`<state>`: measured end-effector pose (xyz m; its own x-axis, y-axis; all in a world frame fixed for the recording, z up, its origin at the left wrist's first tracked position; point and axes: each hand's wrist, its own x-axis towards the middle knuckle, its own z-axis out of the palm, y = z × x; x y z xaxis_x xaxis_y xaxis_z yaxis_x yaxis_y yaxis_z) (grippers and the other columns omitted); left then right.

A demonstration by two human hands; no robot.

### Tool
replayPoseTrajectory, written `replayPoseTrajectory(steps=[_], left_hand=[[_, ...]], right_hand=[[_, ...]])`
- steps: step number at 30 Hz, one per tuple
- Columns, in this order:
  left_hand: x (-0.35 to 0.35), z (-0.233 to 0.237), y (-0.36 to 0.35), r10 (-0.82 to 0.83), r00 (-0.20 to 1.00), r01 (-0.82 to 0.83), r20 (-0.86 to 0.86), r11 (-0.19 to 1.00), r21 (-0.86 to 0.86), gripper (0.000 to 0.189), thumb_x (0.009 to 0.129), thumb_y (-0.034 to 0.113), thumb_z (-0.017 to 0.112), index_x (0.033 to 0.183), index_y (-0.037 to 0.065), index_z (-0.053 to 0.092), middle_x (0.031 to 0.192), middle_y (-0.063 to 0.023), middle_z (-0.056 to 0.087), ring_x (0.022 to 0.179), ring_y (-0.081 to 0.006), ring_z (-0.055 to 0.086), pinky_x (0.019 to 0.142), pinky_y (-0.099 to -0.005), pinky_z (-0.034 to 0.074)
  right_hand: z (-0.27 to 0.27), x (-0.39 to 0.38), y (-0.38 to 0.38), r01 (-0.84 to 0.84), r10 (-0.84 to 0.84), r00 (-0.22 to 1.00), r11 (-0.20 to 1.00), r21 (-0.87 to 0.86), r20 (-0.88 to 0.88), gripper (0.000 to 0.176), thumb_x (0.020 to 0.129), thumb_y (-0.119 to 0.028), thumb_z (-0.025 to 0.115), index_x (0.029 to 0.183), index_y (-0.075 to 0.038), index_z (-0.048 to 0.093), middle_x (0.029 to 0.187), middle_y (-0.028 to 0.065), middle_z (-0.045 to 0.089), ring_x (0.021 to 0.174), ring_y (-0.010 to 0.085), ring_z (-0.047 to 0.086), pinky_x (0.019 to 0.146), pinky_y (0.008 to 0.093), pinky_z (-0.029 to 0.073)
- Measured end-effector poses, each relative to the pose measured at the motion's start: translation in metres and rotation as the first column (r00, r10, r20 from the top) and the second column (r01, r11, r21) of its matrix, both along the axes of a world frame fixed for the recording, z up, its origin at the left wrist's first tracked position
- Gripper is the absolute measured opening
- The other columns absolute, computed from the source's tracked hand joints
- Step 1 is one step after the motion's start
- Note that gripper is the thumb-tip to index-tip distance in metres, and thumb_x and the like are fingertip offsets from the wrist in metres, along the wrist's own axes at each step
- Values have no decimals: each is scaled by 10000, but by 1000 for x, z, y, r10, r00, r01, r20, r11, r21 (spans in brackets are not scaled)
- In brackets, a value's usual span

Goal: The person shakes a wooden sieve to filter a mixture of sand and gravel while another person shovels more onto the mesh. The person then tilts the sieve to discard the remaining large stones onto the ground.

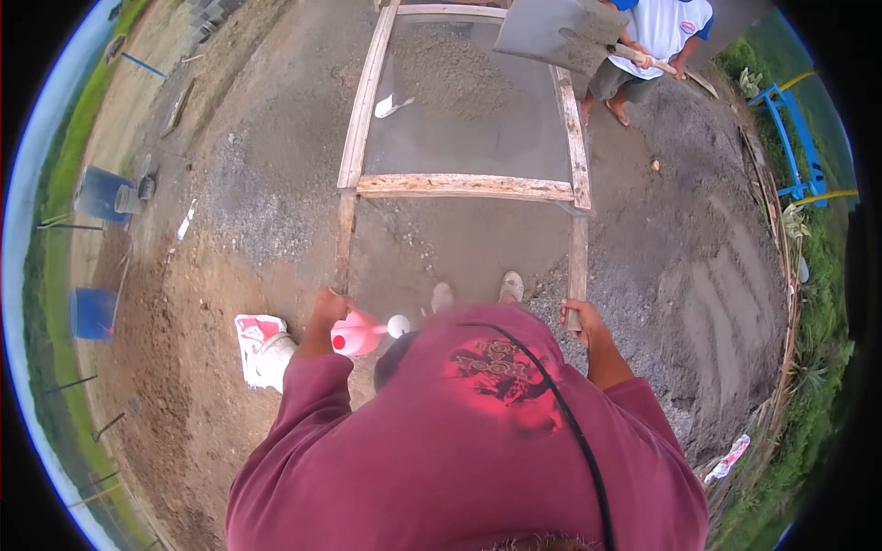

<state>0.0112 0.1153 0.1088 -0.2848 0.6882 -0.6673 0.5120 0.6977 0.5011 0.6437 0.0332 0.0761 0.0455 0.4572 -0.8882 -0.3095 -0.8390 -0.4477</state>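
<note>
Head view: wooden frame (464, 187) with a grey panel, upper centre of frame, handles running down toward the wearer. Left hand (332, 306), centre-left, closed round the end of the left handle (345, 234); right hand (587, 320), centre-right, closed round the end of the right handle (579, 253). Grip narrow on both, fingers partly hidden. Heap of grey sand (464, 78) on the panel, toward its far end; small white piece (390, 106) on the panel's left side, can't tell what.

Upper right: another person (671, 26) in a white top with blue sleeves, both hands on a shovel (551, 29), its blade tilted over the frame's far right corner, some grey material on it. Pink container (356, 333) just beside the wearer's left hand, white sack (265, 351) on the ground left of that. Wearer's light shoe (512, 286) at centre, between the handles. Far left: upper blue bucket (97, 195), lower blue bucket (93, 313). Blue metal frame (797, 138), upper right edge, near green plants (813, 386).
</note>
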Motion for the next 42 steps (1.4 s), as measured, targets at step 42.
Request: replayPoseTrajectory(steps=[42], left_hand=[[-8, -29, -132, -256, 967, 254, -23, 965, -60, 245, 685, 190, 718, 827, -6, 681, 636, -120, 669, 571, -246, 665, 536, -381, 531]], right_hand=[[14, -1, -171, 79, -53, 987, 981, -179, 149, 317, 692, -175, 769, 901, 45, 681, 798, 116, 671, 675, 244, 660, 617, 388, 524]])
